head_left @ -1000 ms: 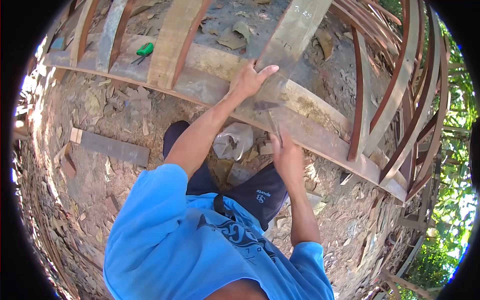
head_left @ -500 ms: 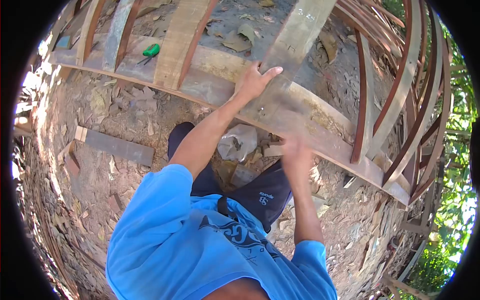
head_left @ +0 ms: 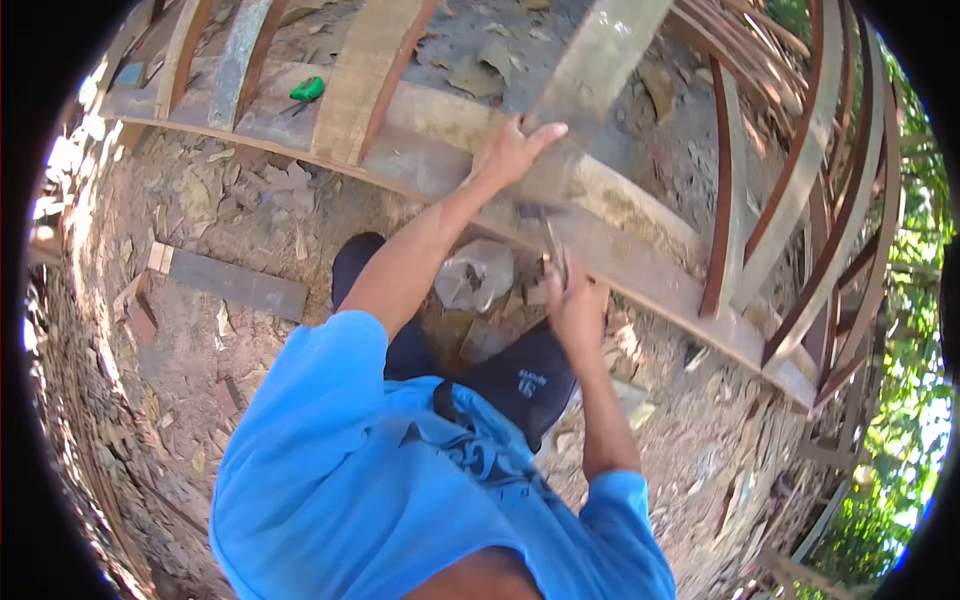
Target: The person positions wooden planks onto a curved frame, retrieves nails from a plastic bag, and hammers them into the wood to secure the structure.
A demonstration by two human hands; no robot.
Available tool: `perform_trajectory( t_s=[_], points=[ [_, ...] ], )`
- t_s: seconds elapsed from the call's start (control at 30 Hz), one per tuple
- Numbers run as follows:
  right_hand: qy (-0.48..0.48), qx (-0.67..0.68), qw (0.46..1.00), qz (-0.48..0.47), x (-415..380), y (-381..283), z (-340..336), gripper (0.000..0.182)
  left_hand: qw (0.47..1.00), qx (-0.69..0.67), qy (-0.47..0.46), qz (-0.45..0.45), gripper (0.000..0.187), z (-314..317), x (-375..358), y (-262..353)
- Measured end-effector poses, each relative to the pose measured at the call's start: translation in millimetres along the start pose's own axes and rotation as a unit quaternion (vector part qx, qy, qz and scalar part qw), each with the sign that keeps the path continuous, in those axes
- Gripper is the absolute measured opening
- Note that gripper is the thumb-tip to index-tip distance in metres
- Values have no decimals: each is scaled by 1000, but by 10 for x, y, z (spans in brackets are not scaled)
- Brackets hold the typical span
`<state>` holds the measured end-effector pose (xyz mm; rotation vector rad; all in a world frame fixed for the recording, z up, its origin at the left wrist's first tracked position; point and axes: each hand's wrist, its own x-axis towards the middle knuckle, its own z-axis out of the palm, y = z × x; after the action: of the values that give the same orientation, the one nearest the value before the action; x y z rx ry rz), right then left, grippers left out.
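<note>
The right hand [head_left: 578, 305] has its fingers round a hammer [head_left: 550, 240] at the long board's [head_left: 655, 280] near edge; the left hand [head_left: 502, 157] grips the crossing plank's [head_left: 603, 65] side, apparently a hammering step needing steady wood

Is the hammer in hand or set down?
The hammer is in hand: the right hand grips its handle, and its blurred head is over the long board.

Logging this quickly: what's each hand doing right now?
Left hand: on the wooden plank, thumb out; grip cannot be told.
Right hand: closed, holding a hammer.
</note>
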<state>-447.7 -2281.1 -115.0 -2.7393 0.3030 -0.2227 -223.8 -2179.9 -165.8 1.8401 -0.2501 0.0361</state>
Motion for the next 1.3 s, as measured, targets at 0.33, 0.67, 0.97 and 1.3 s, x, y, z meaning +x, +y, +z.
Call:
perform_trajectory(
  t_s=[0.33, 0.67, 0.97, 1.3],
  points=[
    [238, 68, 967, -66, 67, -113, -467, 32, 1000, 1, -16, -26, 84, -135, 134, 181],
    [126, 122, 962, 209, -1310, -164, -660, 26, 997, -75, -31, -8, 97, -15, 212, -48],
    [426, -19, 856, 291, -2085, -197, -1573, 19, 999, -24, -38, -8, 93, -71, 207, 31],
    [477, 353, 738, 321, -2106, -816, -1663, 30, 998, -46, -43, -4, 94, -128, 207, 74]
  ],
)
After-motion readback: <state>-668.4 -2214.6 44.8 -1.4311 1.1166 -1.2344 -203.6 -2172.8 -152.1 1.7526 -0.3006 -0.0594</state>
